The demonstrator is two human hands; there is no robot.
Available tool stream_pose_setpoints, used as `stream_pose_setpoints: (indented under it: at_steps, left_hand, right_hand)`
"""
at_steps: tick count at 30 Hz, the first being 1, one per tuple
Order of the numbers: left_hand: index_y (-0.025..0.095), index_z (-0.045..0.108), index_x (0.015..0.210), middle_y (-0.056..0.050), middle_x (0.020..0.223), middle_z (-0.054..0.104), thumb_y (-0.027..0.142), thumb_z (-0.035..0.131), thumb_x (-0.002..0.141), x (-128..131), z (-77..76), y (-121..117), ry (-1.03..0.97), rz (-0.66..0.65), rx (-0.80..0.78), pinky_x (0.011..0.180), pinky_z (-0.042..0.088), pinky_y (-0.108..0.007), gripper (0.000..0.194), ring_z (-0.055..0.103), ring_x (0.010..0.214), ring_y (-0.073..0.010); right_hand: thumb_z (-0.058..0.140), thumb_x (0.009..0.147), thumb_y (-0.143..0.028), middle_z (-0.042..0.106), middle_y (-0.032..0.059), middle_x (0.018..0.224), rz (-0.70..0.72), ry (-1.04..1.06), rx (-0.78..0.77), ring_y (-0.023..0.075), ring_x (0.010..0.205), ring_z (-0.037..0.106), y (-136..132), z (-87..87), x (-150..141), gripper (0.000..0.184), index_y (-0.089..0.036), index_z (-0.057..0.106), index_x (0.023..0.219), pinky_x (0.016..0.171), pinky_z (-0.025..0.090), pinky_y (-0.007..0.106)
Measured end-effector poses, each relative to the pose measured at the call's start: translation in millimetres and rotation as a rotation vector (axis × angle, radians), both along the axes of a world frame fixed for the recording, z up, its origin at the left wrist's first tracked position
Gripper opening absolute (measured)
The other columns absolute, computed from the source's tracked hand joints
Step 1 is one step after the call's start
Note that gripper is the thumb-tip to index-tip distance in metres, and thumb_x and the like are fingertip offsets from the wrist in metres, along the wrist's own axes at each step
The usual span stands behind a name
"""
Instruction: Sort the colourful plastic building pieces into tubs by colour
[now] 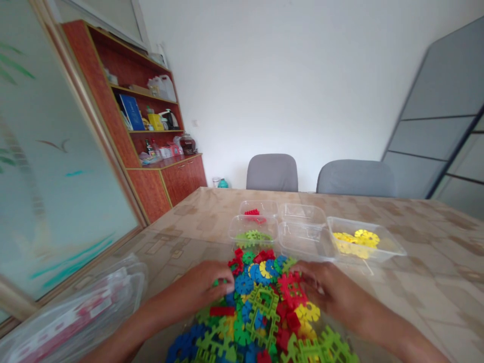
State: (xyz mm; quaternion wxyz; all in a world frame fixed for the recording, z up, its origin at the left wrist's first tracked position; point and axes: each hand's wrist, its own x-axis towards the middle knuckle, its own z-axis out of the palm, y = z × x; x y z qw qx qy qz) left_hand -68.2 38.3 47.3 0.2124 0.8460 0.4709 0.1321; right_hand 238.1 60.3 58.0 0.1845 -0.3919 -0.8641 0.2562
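Note:
A heap of colourful plastic interlocking pieces [260,312] covers the table in front of me, with red, blue, green and yellow shapes mixed together. At its left side is my left hand [212,282], thumb and fingers curled together over green and blue pieces; what they grip is hidden. My right hand [317,285] is at the heap's right side, its fingers bent beside a red square piece [292,291]. Whether that piece is in its grasp I cannot tell. A light green square piece [264,300] lies on top between both hands.
Beyond the heap stand several clear plastic containers [302,237]. One holds red bricks [252,213], another light green pieces [253,238], and the right one yellow flower-shaped discs [366,237]. Clear plastic packaging [128,287] lies at left. Two grey chairs [272,172] stand behind the table [423,232].

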Motion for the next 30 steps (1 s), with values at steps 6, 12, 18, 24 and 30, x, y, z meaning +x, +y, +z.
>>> stream_pose_setpoints:
  at_steps: [6,12,18,24,30]
  left_hand:
    - [0.022,0.058,0.123,-0.008,0.127,0.059,0.030,0.053,0.090,-7,-30.9,22,0.004,0.188,0.130,0.100,0.039,-0.036,0.034,0.052,0.116,-0.0248]
    - [0.021,0.064,0.106,-0.007,0.103,0.062,0.022,0.057,0.086,-9,-35.2,27,0.071,0.143,0.175,0.089,0.043,-0.033,0.021,0.056,0.100,-0.0236]
    - [0.020,0.060,0.095,-0.008,0.122,0.056,0.012,0.048,0.083,-14,-35.3,27,0.028,0.098,0.147,0.097,0.038,-0.035,0.019,0.048,0.115,-0.0246]
    - [0.021,0.058,0.102,-0.004,0.105,0.062,0.018,0.053,0.084,-18,-36.1,27,-0.008,0.062,0.077,0.087,0.043,-0.030,0.020,0.056,0.098,-0.0217]
    - [0.020,0.063,0.091,-0.003,0.092,0.060,0.015,0.046,0.086,-10,-23.8,24,0.018,0.105,0.106,0.079,0.042,-0.026,0.019,0.057,0.089,-0.0193]
  right_hand:
    - [0.048,0.085,-0.017,0.061,-0.0001,0.069,0.063,-0.106,-0.141,0.0155,0.064,0.056,-9,-3.1,5,0.013,-0.019,0.059,0.077,0.054,0.037,0.023]
    - [0.056,0.081,-0.017,0.063,0.0002,0.076,0.089,-0.108,-0.252,0.0168,0.072,0.059,-8,-2.9,8,0.007,-0.019,0.062,0.082,0.058,0.042,0.023]
    - [0.054,0.084,-0.014,0.063,-0.0012,0.073,0.130,-0.069,-0.302,0.0143,0.069,0.058,-8,11.2,13,0.011,-0.018,0.064,0.082,0.058,0.042,0.022]
    - [0.057,0.079,-0.010,0.064,-0.0012,0.073,0.132,-0.092,-0.299,0.0132,0.066,0.057,-13,2.2,6,0.014,-0.019,0.066,0.083,0.055,0.039,0.020]
    - [0.070,0.069,-0.015,0.067,-0.0012,0.077,0.051,-0.150,-0.335,0.0160,0.070,0.059,-15,-4.8,3,0.021,-0.021,0.067,0.088,0.055,0.037,0.021]
